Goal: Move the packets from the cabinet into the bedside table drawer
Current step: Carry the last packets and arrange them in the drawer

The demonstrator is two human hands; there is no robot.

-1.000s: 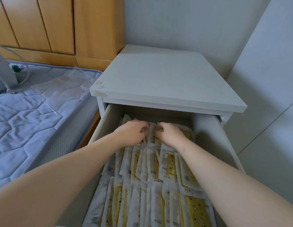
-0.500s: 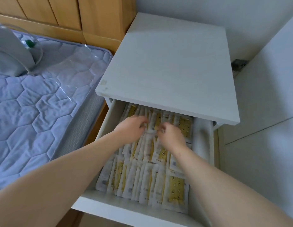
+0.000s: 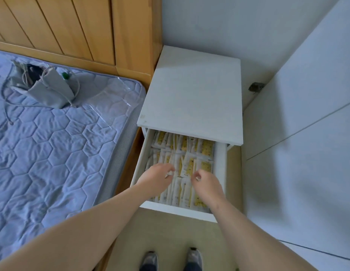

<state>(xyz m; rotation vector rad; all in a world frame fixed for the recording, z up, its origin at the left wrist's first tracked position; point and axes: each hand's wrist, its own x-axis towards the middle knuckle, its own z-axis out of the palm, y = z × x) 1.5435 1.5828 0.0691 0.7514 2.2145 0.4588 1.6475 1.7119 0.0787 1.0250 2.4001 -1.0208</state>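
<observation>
Drawer of the table stands pulled out. Packets (white with yellow panels) lie inside the drawer in overlapping rows, filling it from its back to its front wall.

Left hand: over the drawer's left half, near the front, palm down. Fingers loosely extended and slightly apart, nothing held. Cannot tell whether the fingertips touch the packets below; the frame is blurred there.

Right hand: over the drawer's right half, near the front. Fingers loosely curled with the thumb close to them, nothing visible between them. The two hands are apart, with packets showing in the gap.

Left of the drawer: mattress with a grey pouch and its cord on it. Behind the mattress, a wooden headboard. Right of the drawer: white panels. In front of the drawer, on the floor: two shoes.
</observation>
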